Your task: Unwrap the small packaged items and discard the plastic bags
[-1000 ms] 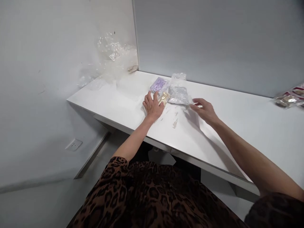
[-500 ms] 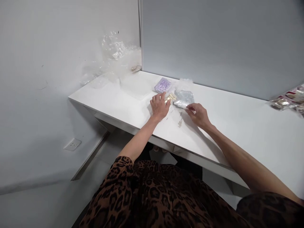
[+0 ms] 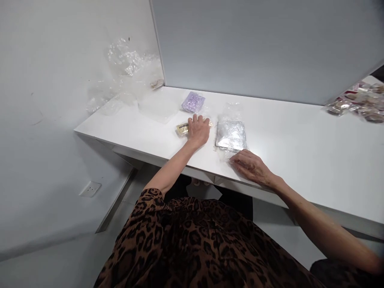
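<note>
My left hand (image 3: pixel 198 130) curls over a gold packet (image 3: pixel 182 129) on the white table; the packet's left end sticks out, and the palm hides its middle. To the right lies a flat, silvery square item in a clear plastic bag (image 3: pixel 231 135). At the near edge of that bag, my right hand (image 3: pixel 252 166) is closed on the loose plastic. Behind my left hand sits a purple square packet (image 3: pixel 193 102) in clear wrap, apart from both hands.
Crumpled clear plastic bags (image 3: pixel 129 64) are heaped against the wall at the table's left end. Several wrapped items (image 3: pixel 357 102) lie at the far right. A grey panel (image 3: pixel 240 48) rises along the back of the white table (image 3: pixel 288 160).
My right hand has drawn the silvery bag nearer, and it now lies flatter and apart from the gold packet. My left hand has covered the gold packet and shifted it left.
</note>
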A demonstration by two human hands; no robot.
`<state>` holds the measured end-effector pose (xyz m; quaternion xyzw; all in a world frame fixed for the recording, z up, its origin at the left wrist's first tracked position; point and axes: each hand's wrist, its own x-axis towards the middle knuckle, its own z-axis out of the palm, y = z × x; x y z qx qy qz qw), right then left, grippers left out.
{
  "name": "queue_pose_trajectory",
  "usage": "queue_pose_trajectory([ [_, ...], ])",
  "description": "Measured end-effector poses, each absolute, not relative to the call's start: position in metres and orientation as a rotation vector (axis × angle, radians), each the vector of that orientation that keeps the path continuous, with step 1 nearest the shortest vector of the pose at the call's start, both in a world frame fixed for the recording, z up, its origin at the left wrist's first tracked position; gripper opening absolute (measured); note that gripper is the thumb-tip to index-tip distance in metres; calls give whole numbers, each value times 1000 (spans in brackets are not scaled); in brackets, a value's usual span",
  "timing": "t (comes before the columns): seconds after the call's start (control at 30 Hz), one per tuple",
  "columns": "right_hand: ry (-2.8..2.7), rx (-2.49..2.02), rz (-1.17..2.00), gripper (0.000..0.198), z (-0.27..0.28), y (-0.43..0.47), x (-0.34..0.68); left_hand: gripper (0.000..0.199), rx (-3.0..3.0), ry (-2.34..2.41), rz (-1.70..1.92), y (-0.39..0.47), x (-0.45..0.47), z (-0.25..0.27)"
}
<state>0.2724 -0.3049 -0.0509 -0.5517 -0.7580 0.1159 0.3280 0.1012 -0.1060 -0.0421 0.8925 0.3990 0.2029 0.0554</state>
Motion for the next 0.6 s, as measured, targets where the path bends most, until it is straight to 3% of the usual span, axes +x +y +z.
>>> queue_pose_trajectory([
  [0.13,-1702,-1561,436,31,-43,-313,274,40,2680,1326,739,-108,105,-37],
  [0.27,-1615,-1807,107,35,-43,-291,279,37,2694,1186,569,-124,118,-35],
  [0.4,-1813,-2040,-50,26,-45,-264,275,38,2462,1222,389,-131,132,-34],
  [0.5,-1786,-2052,-24,21,-47,-258,271,29,2304,1204,394,-129,136,-31],
  [0.6,-1486,-1869,193,14,-49,-260,273,27,2136,1129,455,-127,137,-28],
])
